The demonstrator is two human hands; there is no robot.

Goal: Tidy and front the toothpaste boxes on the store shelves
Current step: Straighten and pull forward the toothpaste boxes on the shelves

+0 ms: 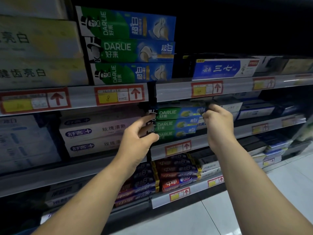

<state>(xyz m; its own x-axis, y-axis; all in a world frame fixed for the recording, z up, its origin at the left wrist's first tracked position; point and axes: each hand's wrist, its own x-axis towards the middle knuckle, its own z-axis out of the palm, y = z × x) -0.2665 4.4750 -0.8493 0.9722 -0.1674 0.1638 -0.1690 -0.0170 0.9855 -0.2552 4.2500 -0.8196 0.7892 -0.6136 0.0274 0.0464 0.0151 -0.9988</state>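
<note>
1. Darlie stack: three green-blue toothpaste boxes, piled flat on the middle shelf, fronts outward.
2. Left hand: forefinger and thumb curled round the stack's left end, top and bottom.
3. Right hand: fingers pinching the top box at its right end.

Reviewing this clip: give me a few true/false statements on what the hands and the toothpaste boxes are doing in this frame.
1. The left hand grips the left end of the lemon DARLIE stack. True.
2. That stack shows five boxes. False: three.
3. The right hand pinches the right end of its top box. True.
4. All lettering on the upper DARLIE stack reads upright. False: only the middle box does.
5. The price tag arrows point down. False: up.
</note>
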